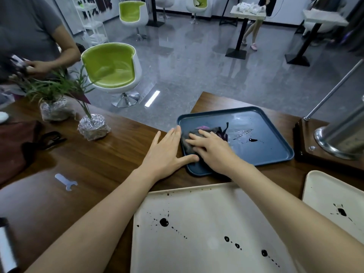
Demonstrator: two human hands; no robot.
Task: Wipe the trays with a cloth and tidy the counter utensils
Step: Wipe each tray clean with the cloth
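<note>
The dark blue rectangular plastic tray (pixel 266 154) lies at the far right of the brown wooden tabletop (pixel 110 154). It bears black liquid spots and a wet streak.

A crumpled grey cloth (pixel 187 143) with a purple patch sits in the tray's left part, largely hidden under the right hand (pixel 212 148). That grip is open, fingers straight and pressed flat on the cloth, clasping nothing.

The left hand (pixel 167 152) lies flat on the tabletop just beside the tray's left rim. Its grip is open and the thumb touches the near-left corner.

The large cream rectangular tray (pixel 197 223), near and spotted black, is cut off by the bottom edge. A second cream tray (pixel 325 194) is cut off at the right.

A small flat grey spanner (pixel 66 181) lies to the left. The black scissors (pixel 53 137), far left, are hard to make out.
</note>
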